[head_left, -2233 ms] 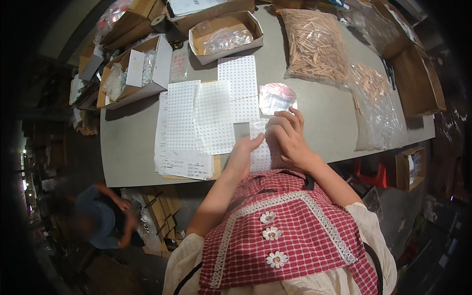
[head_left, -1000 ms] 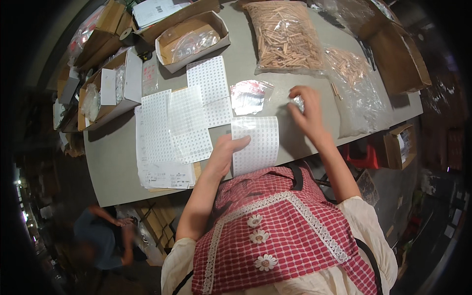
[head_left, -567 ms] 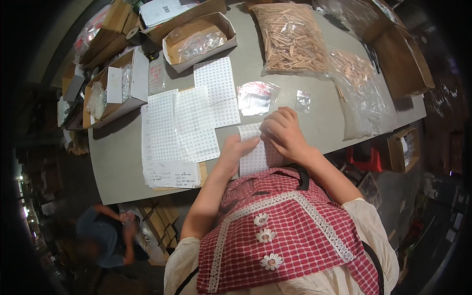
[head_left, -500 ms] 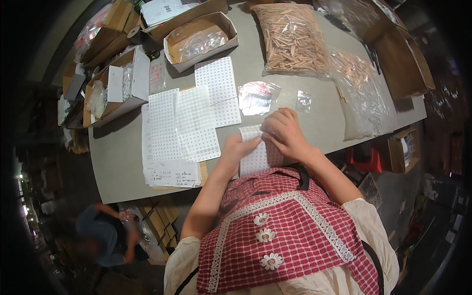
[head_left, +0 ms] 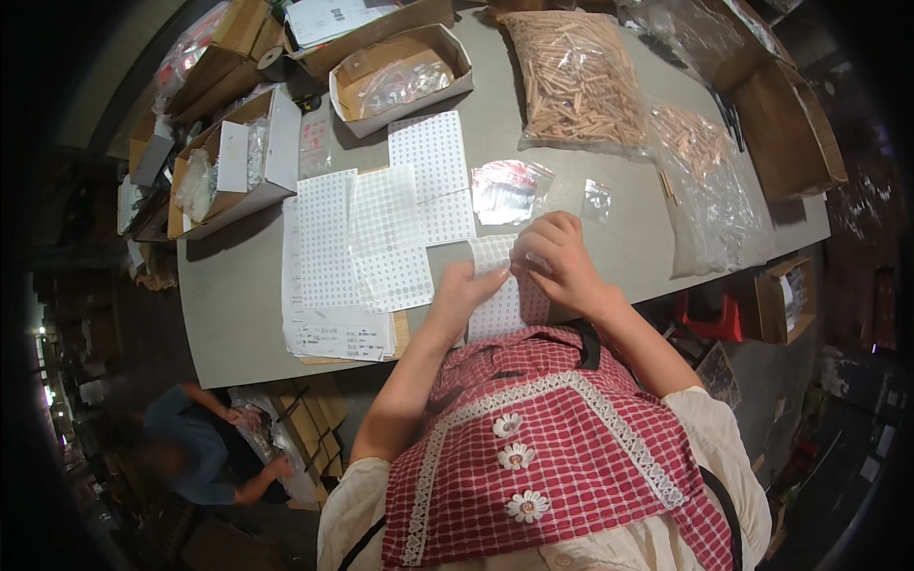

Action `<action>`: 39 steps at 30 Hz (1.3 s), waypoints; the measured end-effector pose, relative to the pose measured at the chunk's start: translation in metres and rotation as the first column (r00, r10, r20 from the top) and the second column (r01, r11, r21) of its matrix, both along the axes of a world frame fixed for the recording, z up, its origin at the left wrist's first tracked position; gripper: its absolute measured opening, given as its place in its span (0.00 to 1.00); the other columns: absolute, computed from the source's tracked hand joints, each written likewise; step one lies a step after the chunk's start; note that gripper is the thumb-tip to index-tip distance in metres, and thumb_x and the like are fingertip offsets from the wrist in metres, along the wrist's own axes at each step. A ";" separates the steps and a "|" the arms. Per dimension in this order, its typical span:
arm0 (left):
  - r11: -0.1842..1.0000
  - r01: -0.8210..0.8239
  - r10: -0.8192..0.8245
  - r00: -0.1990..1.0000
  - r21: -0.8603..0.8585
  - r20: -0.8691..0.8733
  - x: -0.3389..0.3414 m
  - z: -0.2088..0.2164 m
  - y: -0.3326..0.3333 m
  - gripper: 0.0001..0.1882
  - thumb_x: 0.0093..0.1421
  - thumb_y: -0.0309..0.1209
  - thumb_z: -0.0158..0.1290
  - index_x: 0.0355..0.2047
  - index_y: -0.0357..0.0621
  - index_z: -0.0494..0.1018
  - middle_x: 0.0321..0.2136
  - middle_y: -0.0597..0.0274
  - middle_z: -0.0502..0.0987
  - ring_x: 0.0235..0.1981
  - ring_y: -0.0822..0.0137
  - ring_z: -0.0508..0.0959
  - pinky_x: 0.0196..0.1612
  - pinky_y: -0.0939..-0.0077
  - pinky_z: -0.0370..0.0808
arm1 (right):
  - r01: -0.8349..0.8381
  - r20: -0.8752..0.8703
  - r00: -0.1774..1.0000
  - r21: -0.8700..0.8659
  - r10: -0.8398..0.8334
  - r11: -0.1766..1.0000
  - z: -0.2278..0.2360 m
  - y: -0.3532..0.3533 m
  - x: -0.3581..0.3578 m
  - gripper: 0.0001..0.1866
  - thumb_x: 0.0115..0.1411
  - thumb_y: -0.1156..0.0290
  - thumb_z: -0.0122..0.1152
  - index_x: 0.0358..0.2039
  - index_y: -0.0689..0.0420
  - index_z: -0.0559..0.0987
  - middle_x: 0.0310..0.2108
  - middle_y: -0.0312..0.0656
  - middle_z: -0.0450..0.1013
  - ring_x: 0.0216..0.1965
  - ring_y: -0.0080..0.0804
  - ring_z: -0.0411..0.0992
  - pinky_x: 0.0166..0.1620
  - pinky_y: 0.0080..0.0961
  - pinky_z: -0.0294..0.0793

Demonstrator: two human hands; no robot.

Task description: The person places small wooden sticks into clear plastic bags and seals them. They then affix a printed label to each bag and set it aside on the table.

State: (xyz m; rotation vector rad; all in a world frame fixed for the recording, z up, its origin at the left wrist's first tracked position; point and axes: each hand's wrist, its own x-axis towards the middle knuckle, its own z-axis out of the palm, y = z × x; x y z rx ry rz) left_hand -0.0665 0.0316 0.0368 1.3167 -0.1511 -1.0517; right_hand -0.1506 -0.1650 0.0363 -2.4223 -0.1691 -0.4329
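Note:
Close to my body at the table's front edge is a white sheet of small round stickers (head_left: 509,309) in rows. My left hand (head_left: 466,297) grips its left side, thumb on top. Over the upper right part of the sheet, my right hand (head_left: 555,257) is closed, thumb and fingers pinched together; whether a loose sticker is between them is too small to tell. Left of my hands lie more sticker sheets (head_left: 319,238), overlapping on a stack of papers. Just beyond my hands is a pile of small clear zip bags (head_left: 505,193), with a single small bag (head_left: 597,202) to its right.
A large bag of wooden dowels (head_left: 574,86) stands at the back, and an opened dowel bag (head_left: 700,157) lies to the right. Open boxes (head_left: 405,81) line the back and left. A red stool (head_left: 714,314) is below the right edge; another person (head_left: 205,443) sits at lower left.
The view has shifted slightly, moving the table rightward in the picture. My hands stay on the sheet, whose top end now shows more plainly. The other person's arms have moved.

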 end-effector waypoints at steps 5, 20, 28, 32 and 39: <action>0.999 0.049 -0.051 0.991 0.021 0.124 0.005 -0.011 0.007 0.16 0.65 0.35 0.62 0.37 0.30 0.82 0.27 0.66 0.80 0.29 0.78 0.75 0.30 0.77 0.72 | 0.041 0.021 0.999 0.089 -0.043 0.995 -0.005 0.004 0.002 0.10 0.55 0.69 0.70 0.36 0.51 0.78 0.38 0.37 0.73 0.49 0.41 0.69 0.60 0.41 0.59; 0.997 -0.040 0.037 0.998 -0.062 -0.048 0.004 -0.007 0.013 0.16 0.68 0.34 0.58 0.46 0.29 0.79 0.37 0.59 0.82 0.35 0.72 0.79 0.36 0.76 0.76 | -0.017 0.046 0.999 0.032 0.015 0.999 0.003 0.012 0.008 0.12 0.51 0.76 0.67 0.37 0.52 0.78 0.42 0.38 0.73 0.52 0.44 0.68 0.61 0.44 0.59; 0.983 -0.182 0.168 0.959 -0.040 -0.227 0.006 -0.005 0.011 0.17 0.70 0.32 0.54 0.51 0.28 0.77 0.45 0.53 0.83 0.43 0.65 0.83 0.45 0.71 0.80 | 0.069 0.033 0.997 0.141 -0.074 0.988 -0.030 -0.012 0.028 0.08 0.58 0.71 0.63 0.38 0.54 0.76 0.53 0.44 0.71 0.61 0.49 0.62 0.66 0.49 0.54; 0.983 -0.181 0.177 0.960 0.000 -0.218 0.007 -0.019 0.015 0.19 0.70 0.32 0.54 0.54 0.27 0.76 0.47 0.49 0.82 0.46 0.62 0.83 0.49 0.69 0.79 | 0.305 -0.045 0.951 -0.030 -0.306 0.952 -0.069 -0.064 0.057 0.08 0.62 0.68 0.62 0.38 0.54 0.75 0.62 0.46 0.67 0.68 0.52 0.55 0.69 0.51 0.50; 0.992 -0.128 0.121 0.964 -0.017 -0.235 0.005 -0.022 0.014 0.21 0.68 0.30 0.57 0.55 0.25 0.75 0.49 0.47 0.82 0.47 0.59 0.83 0.52 0.66 0.79 | 0.492 0.023 0.858 -0.324 -0.513 0.808 -0.089 -0.083 0.075 0.09 0.54 0.70 0.65 0.37 0.53 0.79 0.61 0.47 0.69 0.66 0.56 0.58 0.67 0.52 0.54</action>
